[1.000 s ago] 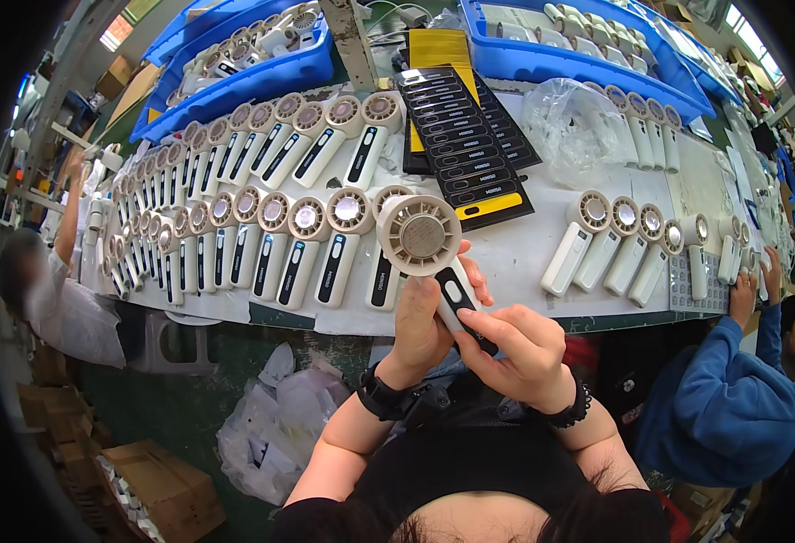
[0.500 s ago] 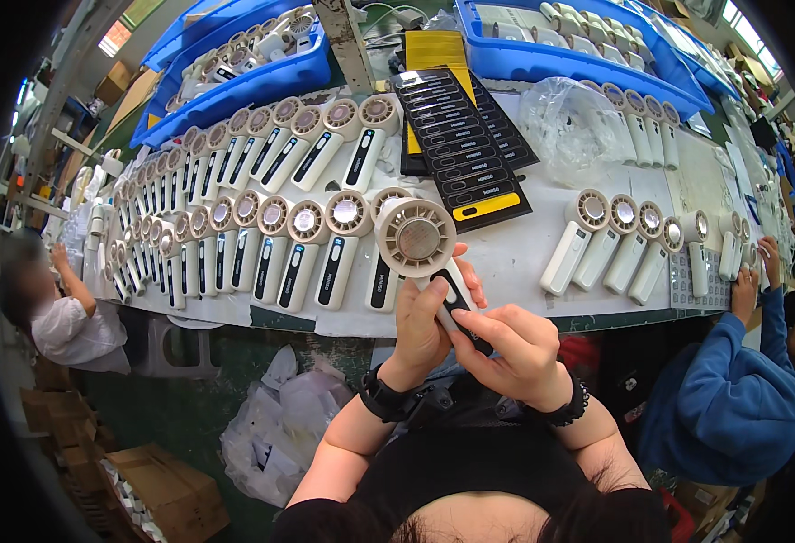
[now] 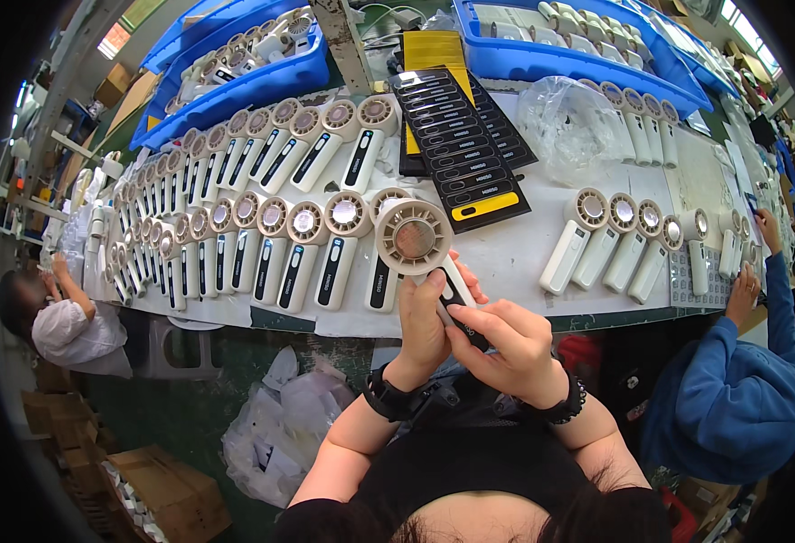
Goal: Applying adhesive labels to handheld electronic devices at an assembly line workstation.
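Note:
A handheld fan (image 3: 413, 237) with a beige round head and white handle is upright in front of me, head away from my body. My left hand (image 3: 423, 328) is closed around its handle, thumb lying on the front face. The fingers of my right hand (image 3: 509, 348) are closed at the handle's lower part, index finger pressing on a black label strip (image 3: 470, 336) there. My fingers partly cover that strip and the handle's lower end. Just beyond the fan lies a black sheet of label strips (image 3: 474, 145), with a yellow patch bared at its near end.
Rows of fans with black strips (image 3: 305, 258) fill the table's left side. Plain white fans (image 3: 571, 244) lie at right, near a clear plastic bag (image 3: 565, 131). Blue bins (image 3: 275, 77) stand at the back. Co-workers sit at both sides, one in a blue top (image 3: 732, 407).
The fan and both my hands have shifted very slightly to the left, with the same hold. At right, the co-worker's farther hand has moved away across the table.

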`<action>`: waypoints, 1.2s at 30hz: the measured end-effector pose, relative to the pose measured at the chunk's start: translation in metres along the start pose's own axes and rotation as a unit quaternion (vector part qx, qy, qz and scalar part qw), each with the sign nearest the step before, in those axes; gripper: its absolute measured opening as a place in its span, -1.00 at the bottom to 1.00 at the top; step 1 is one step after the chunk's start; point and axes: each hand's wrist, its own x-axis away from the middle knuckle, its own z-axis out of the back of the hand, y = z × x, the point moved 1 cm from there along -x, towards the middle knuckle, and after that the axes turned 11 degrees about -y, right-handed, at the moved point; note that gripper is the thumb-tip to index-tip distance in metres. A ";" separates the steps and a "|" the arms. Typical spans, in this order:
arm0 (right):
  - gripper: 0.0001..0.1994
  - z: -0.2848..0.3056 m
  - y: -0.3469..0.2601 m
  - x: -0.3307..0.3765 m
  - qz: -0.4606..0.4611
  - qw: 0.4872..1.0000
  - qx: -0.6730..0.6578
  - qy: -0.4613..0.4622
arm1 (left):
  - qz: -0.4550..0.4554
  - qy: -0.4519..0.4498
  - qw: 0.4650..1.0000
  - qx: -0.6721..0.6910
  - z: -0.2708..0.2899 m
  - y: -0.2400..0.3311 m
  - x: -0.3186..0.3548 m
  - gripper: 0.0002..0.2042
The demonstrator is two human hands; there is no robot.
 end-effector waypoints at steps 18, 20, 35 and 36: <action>-0.67 0.011 -0.001 0.002 -0.017 0.993 -0.069 -0.099 | -0.027 0.038 0.999 0.017 0.009 0.006 -0.005 -0.61; -0.68 0.010 0.000 0.003 -0.015 0.993 -0.067 -0.093 | -0.019 0.040 0.999 0.022 0.007 0.009 -0.005 -0.59; -0.74 0.004 0.000 0.005 0.010 0.996 -0.071 -0.051 | -0.004 -0.033 0.999 0.029 0.011 0.008 0.001 -0.60; -0.74 0.004 0.001 0.005 0.016 0.996 -0.070 -0.047 | -0.004 -0.033 0.999 0.030 0.012 0.007 0.001 -0.60</action>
